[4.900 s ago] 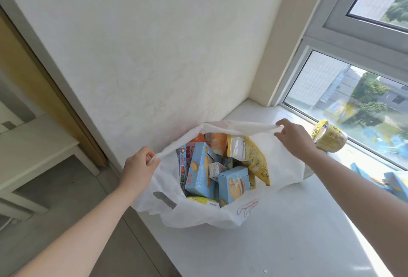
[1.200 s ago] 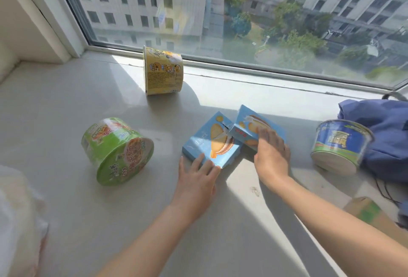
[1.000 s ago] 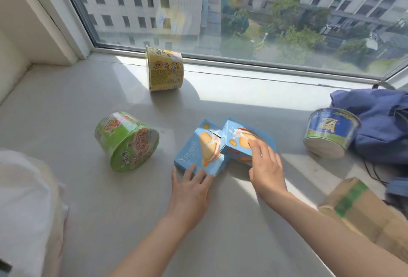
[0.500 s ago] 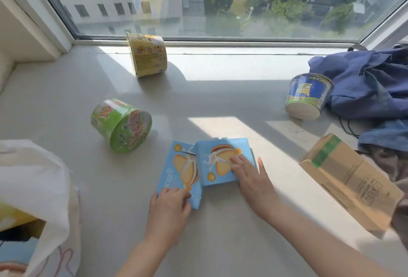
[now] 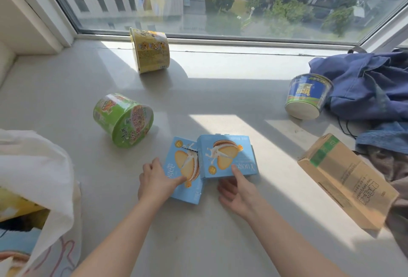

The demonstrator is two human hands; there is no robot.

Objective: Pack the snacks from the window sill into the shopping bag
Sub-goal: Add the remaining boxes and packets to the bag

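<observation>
Blue left box (image 5: 187, 163) and right box (image 5: 227, 155) have slid nearer across the window sill (image 5: 198, 237). Our left hand (image 5: 157, 183) pinches one and our right hand (image 5: 237, 190) the other, ready for the shopping bag (image 5: 37, 166) near left.

Body in view: two arms, entering from the lower edge.

Left hand (image 5: 154, 181) and right hand (image 5: 237, 190): bare.

Left forearm (image 5: 114, 239) and right forearm (image 5: 293, 243): bare along the whole visible length, from wrist to frame edge.

Fingers (image 5: 236, 172): slender. Nail detail is too small to tell.

Lighting: sunlight strikes the right forearm; the left forearm lies mostly in shade.
</observation>
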